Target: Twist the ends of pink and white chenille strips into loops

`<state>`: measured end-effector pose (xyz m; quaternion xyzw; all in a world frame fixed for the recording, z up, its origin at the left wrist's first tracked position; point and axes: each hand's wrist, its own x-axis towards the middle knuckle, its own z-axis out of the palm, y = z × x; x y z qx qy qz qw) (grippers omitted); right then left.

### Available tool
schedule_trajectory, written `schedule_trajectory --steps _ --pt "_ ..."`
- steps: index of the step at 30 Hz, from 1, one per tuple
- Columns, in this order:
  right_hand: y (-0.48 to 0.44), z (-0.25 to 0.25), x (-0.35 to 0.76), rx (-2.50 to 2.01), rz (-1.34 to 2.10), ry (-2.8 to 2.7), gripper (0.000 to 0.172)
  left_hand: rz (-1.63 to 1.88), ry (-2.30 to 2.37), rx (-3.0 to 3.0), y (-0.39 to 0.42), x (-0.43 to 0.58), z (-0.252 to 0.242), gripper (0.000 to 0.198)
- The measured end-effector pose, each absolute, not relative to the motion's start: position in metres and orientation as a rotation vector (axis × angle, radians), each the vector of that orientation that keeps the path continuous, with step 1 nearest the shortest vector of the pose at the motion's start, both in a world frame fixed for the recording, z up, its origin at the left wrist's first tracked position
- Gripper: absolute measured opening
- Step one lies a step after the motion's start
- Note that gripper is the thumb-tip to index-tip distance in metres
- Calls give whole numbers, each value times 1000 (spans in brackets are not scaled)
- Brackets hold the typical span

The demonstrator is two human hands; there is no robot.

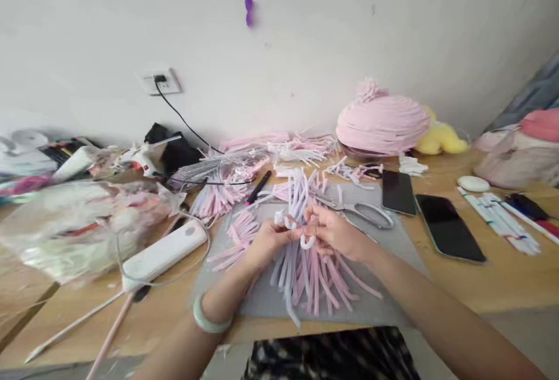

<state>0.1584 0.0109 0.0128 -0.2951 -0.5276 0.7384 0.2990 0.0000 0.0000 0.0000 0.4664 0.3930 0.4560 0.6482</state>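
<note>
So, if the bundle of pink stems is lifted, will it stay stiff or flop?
The stems probably bend easily: a white one curls into a hook by the right hand. They fan out loosely below the left hand, so some may slip free when lifted.

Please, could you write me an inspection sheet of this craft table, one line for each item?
Surface: a wooden table with a grey mat under the work.
Job's things: a bunch of pink and white pipe cleaners on the mat; more cut pieces lie behind it.
Clutter: scissors, two phones, a plastic bag, a pink hat.
Hands: the left hand and the right hand both pinch the bunch at its middle.
Cables: a black cable runs down from the wall socket; a white power strip lies left of the mat.
Surroundings: a white wall with a small purple mark.
</note>
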Motion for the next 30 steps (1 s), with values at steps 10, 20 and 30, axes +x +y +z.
schedule_trajectory --steps 10,20,30 --pt "8 11 146 -783 1799 -1227 31 1210 886 929 3 -3 0 33" --pt "5 12 143 -645 1878 -1037 26 1284 816 822 5 -6 -1 22" --pt "6 11 144 -692 1813 -1046 23 1347 844 1004 2 -6 -4 20"
